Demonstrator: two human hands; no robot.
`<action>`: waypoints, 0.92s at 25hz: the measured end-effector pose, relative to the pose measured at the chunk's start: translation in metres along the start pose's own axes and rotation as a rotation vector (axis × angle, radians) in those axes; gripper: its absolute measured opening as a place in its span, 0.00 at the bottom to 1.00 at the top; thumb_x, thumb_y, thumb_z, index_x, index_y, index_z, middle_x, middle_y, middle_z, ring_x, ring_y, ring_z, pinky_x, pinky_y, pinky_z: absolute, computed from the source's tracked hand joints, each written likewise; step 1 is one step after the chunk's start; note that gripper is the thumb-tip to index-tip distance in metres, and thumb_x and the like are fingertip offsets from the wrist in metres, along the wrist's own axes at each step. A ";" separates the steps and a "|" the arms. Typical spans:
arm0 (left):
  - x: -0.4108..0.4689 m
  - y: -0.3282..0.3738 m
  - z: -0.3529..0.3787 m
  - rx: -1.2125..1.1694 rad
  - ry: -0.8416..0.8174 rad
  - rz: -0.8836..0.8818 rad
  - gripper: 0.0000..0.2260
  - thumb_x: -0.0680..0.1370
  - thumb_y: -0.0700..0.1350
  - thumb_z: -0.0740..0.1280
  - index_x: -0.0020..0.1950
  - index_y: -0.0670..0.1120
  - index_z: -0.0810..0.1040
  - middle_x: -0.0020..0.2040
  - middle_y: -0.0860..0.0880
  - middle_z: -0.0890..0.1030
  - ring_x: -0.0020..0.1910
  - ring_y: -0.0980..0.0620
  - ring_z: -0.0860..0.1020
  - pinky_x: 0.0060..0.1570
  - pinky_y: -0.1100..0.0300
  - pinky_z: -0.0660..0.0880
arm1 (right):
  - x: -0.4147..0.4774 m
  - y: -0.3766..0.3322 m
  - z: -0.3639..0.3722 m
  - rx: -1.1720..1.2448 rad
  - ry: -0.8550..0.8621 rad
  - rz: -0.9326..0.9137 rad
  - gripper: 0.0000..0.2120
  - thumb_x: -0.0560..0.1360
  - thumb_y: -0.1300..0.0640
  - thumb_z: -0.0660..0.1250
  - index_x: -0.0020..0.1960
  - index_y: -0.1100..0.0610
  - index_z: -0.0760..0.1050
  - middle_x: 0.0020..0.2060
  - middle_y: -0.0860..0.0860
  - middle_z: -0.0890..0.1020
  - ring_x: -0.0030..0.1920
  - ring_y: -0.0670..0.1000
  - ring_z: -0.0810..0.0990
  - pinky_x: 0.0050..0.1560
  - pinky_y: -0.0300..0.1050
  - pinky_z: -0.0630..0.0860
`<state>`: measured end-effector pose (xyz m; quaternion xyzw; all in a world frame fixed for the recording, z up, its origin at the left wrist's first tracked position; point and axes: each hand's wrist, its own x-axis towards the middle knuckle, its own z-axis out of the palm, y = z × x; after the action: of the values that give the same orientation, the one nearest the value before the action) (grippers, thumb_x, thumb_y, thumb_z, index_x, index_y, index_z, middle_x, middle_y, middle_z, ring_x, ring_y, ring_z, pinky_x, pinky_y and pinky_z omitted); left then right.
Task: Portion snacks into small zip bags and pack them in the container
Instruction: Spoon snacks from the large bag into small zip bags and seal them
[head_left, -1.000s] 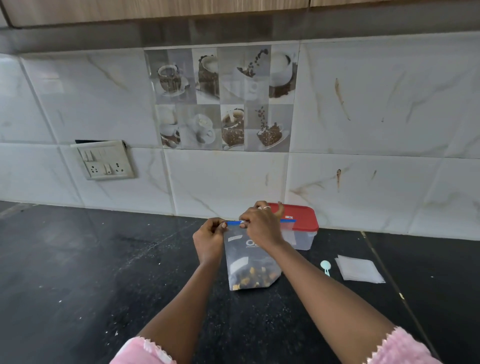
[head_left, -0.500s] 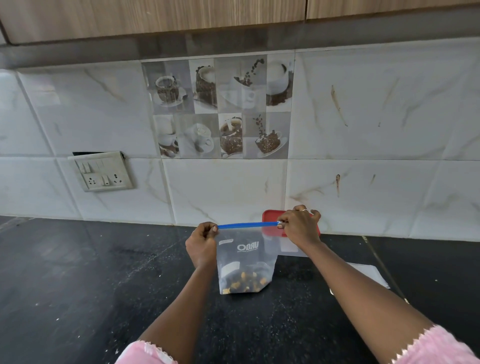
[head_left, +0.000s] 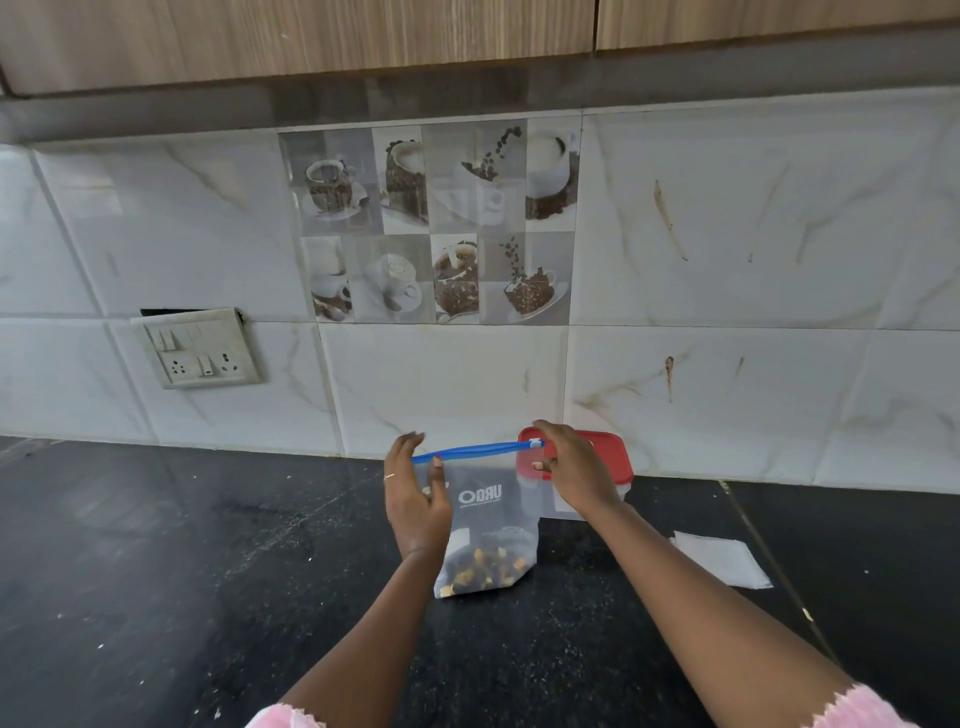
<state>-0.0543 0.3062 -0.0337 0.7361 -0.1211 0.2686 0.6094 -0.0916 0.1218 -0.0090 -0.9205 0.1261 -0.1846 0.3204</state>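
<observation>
A clear zip bag (head_left: 488, 519) with a blue zip strip along its top stands upright on the black counter (head_left: 208, 597), with brown and yellow snack pieces (head_left: 483, 569) at its bottom. My right hand (head_left: 571, 473) pinches the slider at the right end of the blue strip. Beside the bag's left edge, my left hand (head_left: 415, 499) has its fingers spread, thumb against the bag's front near the strip's left end. Behind the bag stands a clear container with a red lid (head_left: 608, 457), partly hidden by my right hand.
A stack of flat empty zip bags (head_left: 722, 558) lies on the counter to the right. The tiled wall (head_left: 727, 364) runs close behind the container, with a switch and socket plate (head_left: 200, 348) at the left.
My right hand slid the slider from the left part of the blue strip to its right end. My left hand let go its pinch on the left corner and spread its fingers.
</observation>
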 end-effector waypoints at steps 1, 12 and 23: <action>-0.002 0.007 0.007 0.039 -0.048 0.087 0.12 0.79 0.40 0.61 0.63 0.44 0.74 0.64 0.51 0.73 0.64 0.58 0.68 0.63 0.63 0.64 | -0.002 0.001 0.000 -0.049 0.029 0.006 0.22 0.79 0.65 0.59 0.71 0.52 0.66 0.68 0.50 0.72 0.58 0.50 0.80 0.58 0.50 0.78; -0.119 0.047 0.161 0.198 -0.831 0.012 0.19 0.78 0.34 0.58 0.68 0.44 0.72 0.64 0.46 0.76 0.62 0.49 0.75 0.63 0.57 0.71 | -0.060 0.127 -0.040 -0.135 0.306 0.493 0.08 0.78 0.58 0.62 0.53 0.58 0.77 0.53 0.53 0.79 0.55 0.55 0.78 0.45 0.45 0.73; -0.169 0.038 0.252 0.513 -1.085 -0.169 0.22 0.77 0.41 0.67 0.70 0.41 0.67 0.69 0.43 0.69 0.66 0.47 0.71 0.64 0.58 0.69 | -0.077 0.239 -0.056 -0.004 0.274 0.977 0.17 0.74 0.53 0.69 0.57 0.63 0.75 0.56 0.59 0.79 0.57 0.60 0.77 0.47 0.49 0.74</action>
<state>-0.1505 0.0305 -0.1225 0.8986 -0.2870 -0.1737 0.2830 -0.2114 -0.0641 -0.1406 -0.7218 0.5834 -0.1321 0.3482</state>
